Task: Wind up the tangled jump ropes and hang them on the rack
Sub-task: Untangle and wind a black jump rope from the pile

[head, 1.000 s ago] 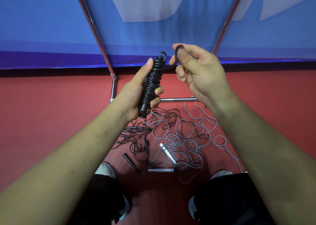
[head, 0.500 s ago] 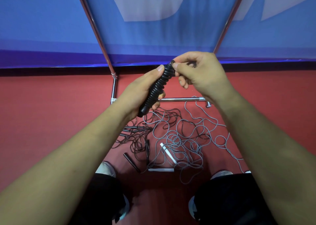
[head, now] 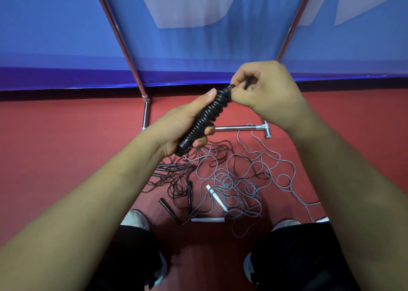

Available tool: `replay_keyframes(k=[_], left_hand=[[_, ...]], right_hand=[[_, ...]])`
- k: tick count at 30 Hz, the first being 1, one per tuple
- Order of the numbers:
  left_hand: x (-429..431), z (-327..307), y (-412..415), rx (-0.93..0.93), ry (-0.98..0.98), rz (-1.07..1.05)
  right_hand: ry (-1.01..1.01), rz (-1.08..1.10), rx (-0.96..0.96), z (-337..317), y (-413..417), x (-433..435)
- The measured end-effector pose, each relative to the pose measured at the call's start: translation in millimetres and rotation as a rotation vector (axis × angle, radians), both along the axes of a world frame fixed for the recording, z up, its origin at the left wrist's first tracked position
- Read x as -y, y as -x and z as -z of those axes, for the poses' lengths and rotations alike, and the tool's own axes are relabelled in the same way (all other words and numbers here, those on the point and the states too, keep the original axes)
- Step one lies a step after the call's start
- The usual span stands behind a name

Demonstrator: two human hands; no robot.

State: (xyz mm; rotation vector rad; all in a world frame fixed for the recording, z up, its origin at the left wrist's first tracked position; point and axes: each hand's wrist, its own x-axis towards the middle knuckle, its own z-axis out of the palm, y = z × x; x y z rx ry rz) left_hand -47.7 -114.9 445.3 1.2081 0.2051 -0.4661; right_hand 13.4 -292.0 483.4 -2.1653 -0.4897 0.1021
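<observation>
Loop gone; right hand (head: pixel 266 92) now pinches top end of wound black rope (head: pixel 204 119); bundle tilted further.

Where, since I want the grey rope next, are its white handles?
In the head view, the white handles lie on the red floor at lower centre, in the grey rope tangle, right of the black handles.

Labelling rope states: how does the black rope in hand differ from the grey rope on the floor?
Black rope is wound into a tight coil; grey rope sprawls in a loose tangle. Black rope is held up, left hand gripping it, right hand pinching its top end; grey rope lies on the red floor, untouched. Shared: neither hangs on the rack.
</observation>
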Motion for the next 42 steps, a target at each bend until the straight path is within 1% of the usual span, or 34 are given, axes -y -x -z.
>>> replay_keyframes(k=[3,5,6,7,9,10,12,15,18,23,28,30,34,37,39,42], left_hand=[[1.3,1.3,0.2,0.018,0.009,-0.015],[2.2,1.7,1.7,0.033,0.046,-0.038],[1.9,1.9,2.8,0.028,0.066,-0.055],[1.0,2.8,3.1,0.015,0.083,-0.073],[-0.7,3.4,3.2,-0.022,0.104,-0.099],[-0.7,3.0,3.1,-0.035,0.112,-0.108],[0.7,3.0,1.9,-0.030,0.128,-0.130],[4.1,2.9,1.0,0.000,0.142,-0.149],[4.4,4.2,0.9,0.019,0.155,-0.164],[4.8,2.7,1.4,0.054,0.195,-0.155],[4.5,5.3,1.1,0.143,0.192,-0.185],[4.1,8.0,0.8,0.162,0.182,-0.214],[2.4,9.0,1.1,0.196,0.092,-0.239],[-1.3,8.6,1.4,0.273,-0.068,-0.236],[-1.0,7.5,2.9,0.307,-0.129,-0.225],[1.2,7.0,6.2,0.326,-0.148,-0.202]], right_hand=[[0.021,0.016,0.100,1.5,3.7,-4.3],[-0.047,0.053,0.060,3.8,4.5,-8.4],[-0.151,0.063,-0.021,4.7,4.5,-10.2],[-0.316,0.067,-0.144,5.5,4.9,-11.9],[-0.735,0.053,-0.418,5.7,8.0,-16.0],[-0.893,0.040,-0.484,6.2,9.2,-18.5],[-1.033,0.034,-0.485,9.1,9.0,-23.4],[-1.111,0.045,-0.499,11.7,6.1,-25.5],[-1.109,0.032,-0.538,11.4,5.6,-24.2],[-1.036,-0.017,-0.474,11.5,6.9,-22.1],[-0.974,-0.010,-0.469,8.4,6.5,-17.6],[-0.903,-0.001,-0.467,7.4,5.7,-17.5],[-0.718,0.002,-0.443,8.6,0.9,-13.9],[-0.565,0.017,-0.427,5.8,-2.6,-8.4],[-0.456,0.021,-0.451,3.2,-5.5,-4.1],[-0.436,0.005,-0.530,1.8,-9.2,0.7]])
